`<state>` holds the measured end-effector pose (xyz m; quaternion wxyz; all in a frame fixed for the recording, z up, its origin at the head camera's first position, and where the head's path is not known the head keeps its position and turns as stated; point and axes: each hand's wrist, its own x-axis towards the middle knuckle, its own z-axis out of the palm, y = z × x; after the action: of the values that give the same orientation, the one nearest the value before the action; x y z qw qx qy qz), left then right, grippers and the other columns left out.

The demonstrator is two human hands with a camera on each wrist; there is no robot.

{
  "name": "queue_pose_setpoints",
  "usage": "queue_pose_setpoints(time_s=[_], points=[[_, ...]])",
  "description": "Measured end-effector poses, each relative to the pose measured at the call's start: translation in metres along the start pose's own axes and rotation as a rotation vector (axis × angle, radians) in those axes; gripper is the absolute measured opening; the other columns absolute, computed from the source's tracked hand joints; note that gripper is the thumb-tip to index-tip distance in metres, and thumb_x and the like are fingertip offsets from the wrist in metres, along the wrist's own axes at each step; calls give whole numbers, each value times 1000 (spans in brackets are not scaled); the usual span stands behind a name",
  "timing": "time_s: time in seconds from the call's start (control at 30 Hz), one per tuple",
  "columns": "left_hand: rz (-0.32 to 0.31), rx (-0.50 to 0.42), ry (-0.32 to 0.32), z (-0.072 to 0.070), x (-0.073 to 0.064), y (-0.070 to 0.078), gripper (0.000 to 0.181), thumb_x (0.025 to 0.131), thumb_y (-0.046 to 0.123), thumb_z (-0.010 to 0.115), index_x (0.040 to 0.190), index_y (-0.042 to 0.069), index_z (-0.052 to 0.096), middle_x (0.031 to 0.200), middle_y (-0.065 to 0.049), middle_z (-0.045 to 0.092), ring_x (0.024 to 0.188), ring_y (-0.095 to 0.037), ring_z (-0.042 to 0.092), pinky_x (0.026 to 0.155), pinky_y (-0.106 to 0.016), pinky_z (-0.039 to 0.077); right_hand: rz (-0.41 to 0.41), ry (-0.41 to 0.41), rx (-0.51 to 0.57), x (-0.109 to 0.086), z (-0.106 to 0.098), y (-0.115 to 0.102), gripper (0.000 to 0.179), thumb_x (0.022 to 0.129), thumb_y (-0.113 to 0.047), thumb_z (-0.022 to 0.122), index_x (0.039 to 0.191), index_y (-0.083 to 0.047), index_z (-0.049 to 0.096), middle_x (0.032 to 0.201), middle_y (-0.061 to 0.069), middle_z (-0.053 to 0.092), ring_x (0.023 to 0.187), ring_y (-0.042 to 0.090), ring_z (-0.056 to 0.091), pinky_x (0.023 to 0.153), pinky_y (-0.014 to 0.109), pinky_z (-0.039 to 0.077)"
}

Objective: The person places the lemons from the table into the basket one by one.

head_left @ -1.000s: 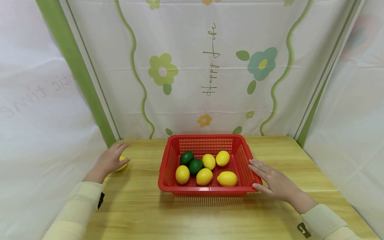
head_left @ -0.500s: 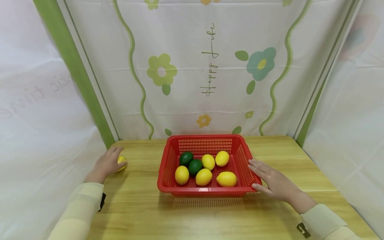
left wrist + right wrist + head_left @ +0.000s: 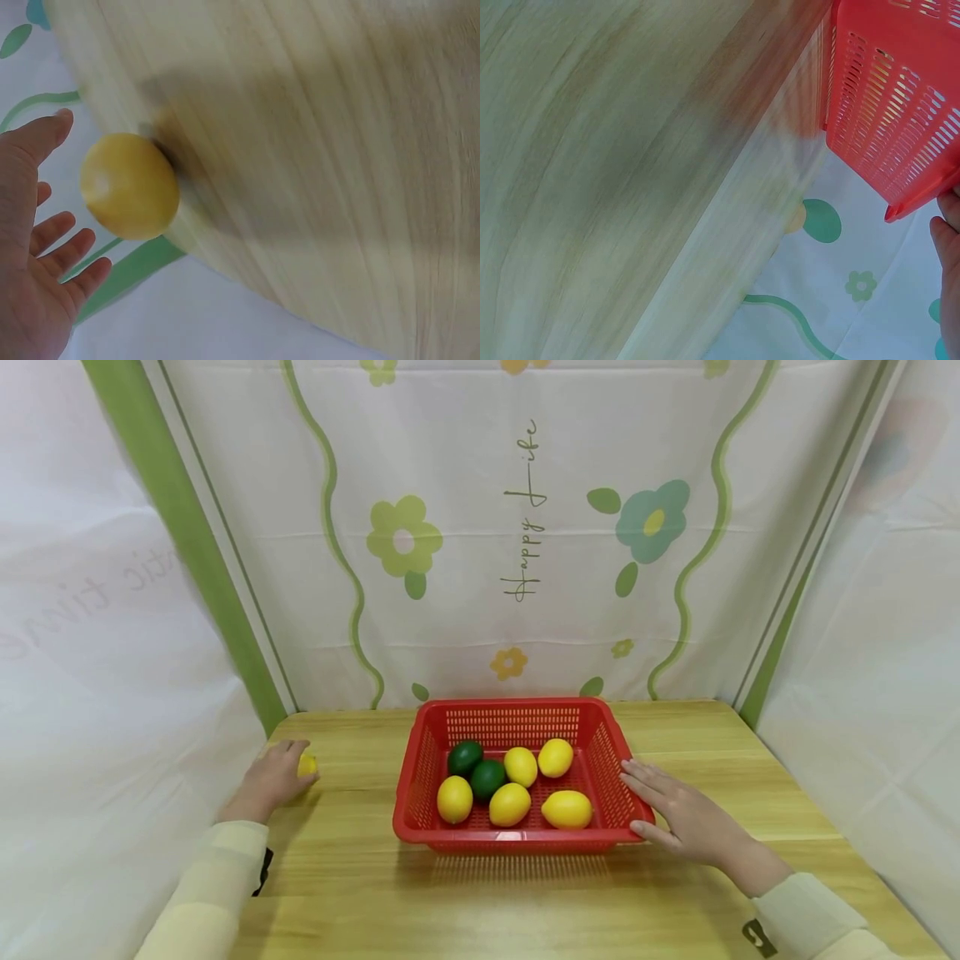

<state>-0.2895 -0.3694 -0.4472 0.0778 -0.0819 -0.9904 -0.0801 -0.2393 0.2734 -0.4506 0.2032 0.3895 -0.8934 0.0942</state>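
Note:
On the table's left side lies a yellow lemon (image 3: 308, 766), partly covered by my left hand (image 3: 272, 778). In the left wrist view the lemon (image 3: 131, 186) sits in front of the spread thumb and fingers, with a gap showing between thumb and fruit. My right hand (image 3: 686, 814) lies with fairly straight fingers on the right rim of a red plastic basket (image 3: 517, 836). Inside the basket are several yellow lemons (image 3: 567, 810) and two dark green fruits (image 3: 466, 759) shaped like limes or small avocados. The right wrist view catches only the edge of that hand at the basket's side.
A wood-grain table (image 3: 360, 877) carries everything. Behind it hangs a white curtain (image 3: 480, 635) with flowers and lettering, and more white cloth closes in the left and right sides. The left hand is near the table's left edge.
My left hand has come down beside the lemon, and its fingers now cover more of it. The right hand stays on the basket rim, and the basket's contents look the same.

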Motion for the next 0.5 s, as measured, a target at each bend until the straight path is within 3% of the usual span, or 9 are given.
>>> queue_pose_setpoints(time_s=[0.27,0.5], points=[[-11,-11,56,7,-3,2,61,84,20,75,127,-15,49,120,-39,49,105,-54,51,84,-63,46,-1,0,5,0,0,1,67,81,-31,77,136,0,54,144,15,48,128,34,47,91,50,50],[-69,-65,31,14,-4,-6,63,85,21,73,127,-16,45,118,-39,48,103,-54,50,80,-63,46,2,-4,0,0,-1,-1,67,81,-31,77,136,1,54,143,16,48,128,34,47,92,51,49]])
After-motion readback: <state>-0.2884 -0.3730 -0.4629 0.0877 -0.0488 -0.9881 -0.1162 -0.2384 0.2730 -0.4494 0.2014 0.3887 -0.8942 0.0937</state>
